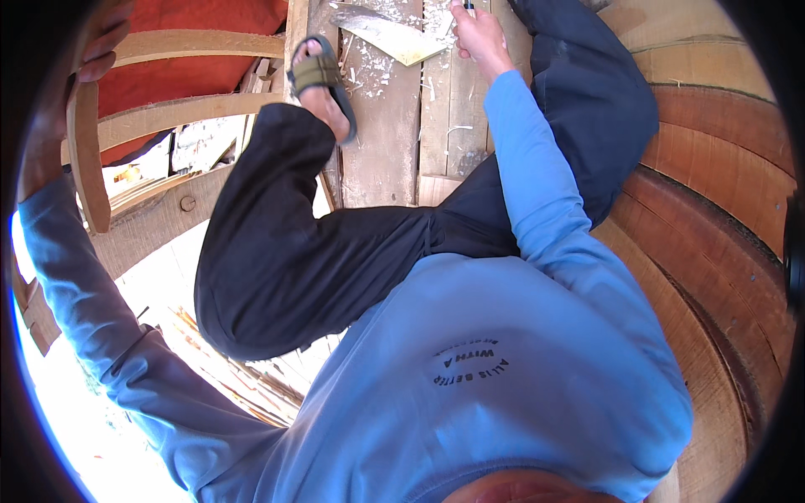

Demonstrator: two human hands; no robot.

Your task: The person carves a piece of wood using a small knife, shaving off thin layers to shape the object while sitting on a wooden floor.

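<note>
My right hand [482, 35] is at the top edge over the planks, closed round a slim, dark, stick-like thing [469, 7]. Only a short end of that thing shows, so its kind is unclear. At the upper left rim, my left hand [99, 52] has its fingers curled over the top of a wooden upright [87, 155], which joins curved slats. Below my right hand and to its left, a pale pointed piece of wood [394, 38] lies on the planks [381, 159] among wood shavings [366, 74].
My sandalled foot [321, 80] rests on the planks' left edge. Curved wooden boards [713, 159] rise along the right side. Red cloth [180, 71] hangs behind the slats [197, 109] at upper left. Thin wood strips [243, 381] lie below, beyond my left knee.
</note>
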